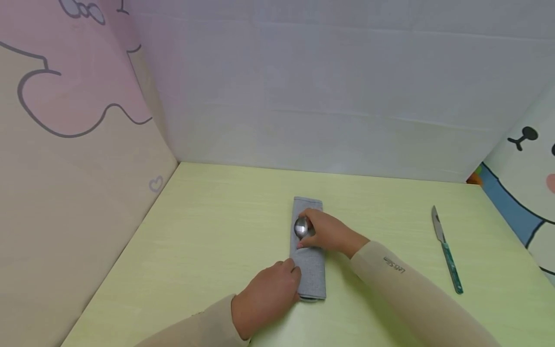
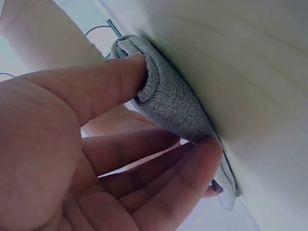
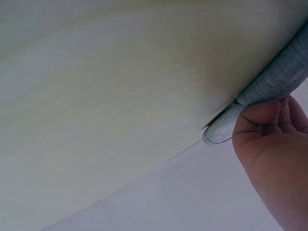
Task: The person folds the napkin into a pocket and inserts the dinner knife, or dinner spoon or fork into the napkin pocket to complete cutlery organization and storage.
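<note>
A grey cloth napkin (image 1: 313,274), folded into a long narrow pouch, lies upright in the middle of the table. A metal spoon (image 1: 301,228) rests on it with its bowl showing; its handle is hidden, apparently under the fold. My right hand (image 1: 331,231) holds the spoon near the bowl between thumb and fingers, the thumb close to the pouch's edge. At the near end, my left hand (image 1: 270,294) grips the napkin's left side. In the left wrist view the thumb presses at the opening of the rolled cloth (image 2: 168,96) and the fingers lie along its side.
A knife (image 1: 448,258) with a green handle lies on the table (image 1: 217,231) to the right, blade pointing away. A pale wall covering (image 1: 325,96) stands behind the table, with printed panels at left and right.
</note>
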Motion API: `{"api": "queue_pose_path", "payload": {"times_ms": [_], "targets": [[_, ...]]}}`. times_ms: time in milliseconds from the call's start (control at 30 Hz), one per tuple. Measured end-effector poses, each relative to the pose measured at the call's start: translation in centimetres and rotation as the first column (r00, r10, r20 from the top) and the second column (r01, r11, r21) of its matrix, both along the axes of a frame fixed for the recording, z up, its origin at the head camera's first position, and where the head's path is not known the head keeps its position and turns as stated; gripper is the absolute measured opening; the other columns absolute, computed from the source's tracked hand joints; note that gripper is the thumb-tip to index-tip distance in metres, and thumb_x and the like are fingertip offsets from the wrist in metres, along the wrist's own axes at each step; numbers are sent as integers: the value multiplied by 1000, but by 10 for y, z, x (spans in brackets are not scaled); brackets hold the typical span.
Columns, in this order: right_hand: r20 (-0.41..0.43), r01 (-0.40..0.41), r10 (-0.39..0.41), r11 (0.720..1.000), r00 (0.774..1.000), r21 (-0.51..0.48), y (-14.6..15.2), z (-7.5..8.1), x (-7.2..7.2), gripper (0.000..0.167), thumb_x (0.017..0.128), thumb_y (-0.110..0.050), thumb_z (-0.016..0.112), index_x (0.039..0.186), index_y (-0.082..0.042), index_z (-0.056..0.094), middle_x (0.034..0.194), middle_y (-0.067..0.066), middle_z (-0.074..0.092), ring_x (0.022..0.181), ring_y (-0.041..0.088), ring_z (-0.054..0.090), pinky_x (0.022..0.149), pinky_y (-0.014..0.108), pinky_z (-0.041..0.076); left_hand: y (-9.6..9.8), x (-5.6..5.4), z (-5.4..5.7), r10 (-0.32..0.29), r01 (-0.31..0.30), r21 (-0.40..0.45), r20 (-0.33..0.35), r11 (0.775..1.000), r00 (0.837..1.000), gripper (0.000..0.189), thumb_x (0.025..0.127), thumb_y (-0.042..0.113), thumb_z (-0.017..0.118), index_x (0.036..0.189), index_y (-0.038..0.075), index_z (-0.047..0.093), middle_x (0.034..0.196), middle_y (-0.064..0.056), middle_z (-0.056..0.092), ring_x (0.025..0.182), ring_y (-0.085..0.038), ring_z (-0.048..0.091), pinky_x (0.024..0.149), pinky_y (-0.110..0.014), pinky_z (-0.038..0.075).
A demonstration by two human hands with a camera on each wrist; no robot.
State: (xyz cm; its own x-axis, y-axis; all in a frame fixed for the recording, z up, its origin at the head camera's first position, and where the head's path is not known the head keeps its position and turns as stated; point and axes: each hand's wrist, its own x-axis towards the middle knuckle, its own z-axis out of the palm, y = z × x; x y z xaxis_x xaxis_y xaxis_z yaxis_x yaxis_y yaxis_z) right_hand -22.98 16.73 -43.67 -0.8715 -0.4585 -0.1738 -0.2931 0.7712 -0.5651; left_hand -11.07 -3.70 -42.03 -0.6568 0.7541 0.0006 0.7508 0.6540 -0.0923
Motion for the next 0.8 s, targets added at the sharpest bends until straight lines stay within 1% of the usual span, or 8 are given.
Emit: {"api": "queue_pose_path", "payload": {"times_ms": [100,200,333,500,567,733,800], "targets": [[-1,-17,17,1000,1000,6,0,1,-1,75,80,-36,91,137,-5,55,112,-1,60,99,16,57,89,38,48,-2,0,-1,-8,8,9,-32,1000,999,40,91,42,79,108,7,73,92,0,57,77,-12,55,65,-22,51],[5,-34,34,999,999,13,1,1,-4,75,80,-35,91,138,-7,55,114,-2,61,101,15,57,91,37,48,-2,-1,-2,-17,18,21,-47,1000,999,38,90,41,80,105,7,72,90,1,57,76,-12,55,65,-22,51],[8,-50,50,999,999,18,2,1,-6,77,78,-33,93,139,-6,55,114,-2,61,101,15,57,92,38,48,-2,-2,0,-23,24,28,-30,999,999,37,90,40,80,106,7,72,91,1,57,77,-12,55,67,-21,51],[-17,-51,52,998,999,31,1,1,-4,76,77,-33,93,137,-6,56,107,-2,60,94,15,56,86,36,48,-3,-3,1,-25,25,9,4,1000,1000,39,91,41,80,108,7,72,94,0,58,80,-11,56,71,-20,51],[-22,-55,56,998,998,29,1,0,-4,77,77,-32,94,139,-7,55,113,-1,61,99,16,57,89,36,48,-3,-4,2,-23,22,10,25,1000,999,39,91,40,80,108,7,72,94,0,58,81,-11,56,73,-20,51],[-22,-86,87,996,996,38,2,-4,-5,83,78,-29,93,147,-10,52,136,2,58,118,17,56,101,38,47,-4,-5,2,-19,17,38,50,999,999,36,91,39,80,106,7,71,94,0,58,80,-11,56,72,-20,50],[-29,-90,91,995,995,47,1,-5,-5,82,78,-30,93,147,-10,53,136,3,58,119,17,56,101,38,47,-4,-5,1,-19,17,45,47,999,999,36,91,39,80,105,7,71,94,0,58,79,-11,56,72,-20,50]]}}
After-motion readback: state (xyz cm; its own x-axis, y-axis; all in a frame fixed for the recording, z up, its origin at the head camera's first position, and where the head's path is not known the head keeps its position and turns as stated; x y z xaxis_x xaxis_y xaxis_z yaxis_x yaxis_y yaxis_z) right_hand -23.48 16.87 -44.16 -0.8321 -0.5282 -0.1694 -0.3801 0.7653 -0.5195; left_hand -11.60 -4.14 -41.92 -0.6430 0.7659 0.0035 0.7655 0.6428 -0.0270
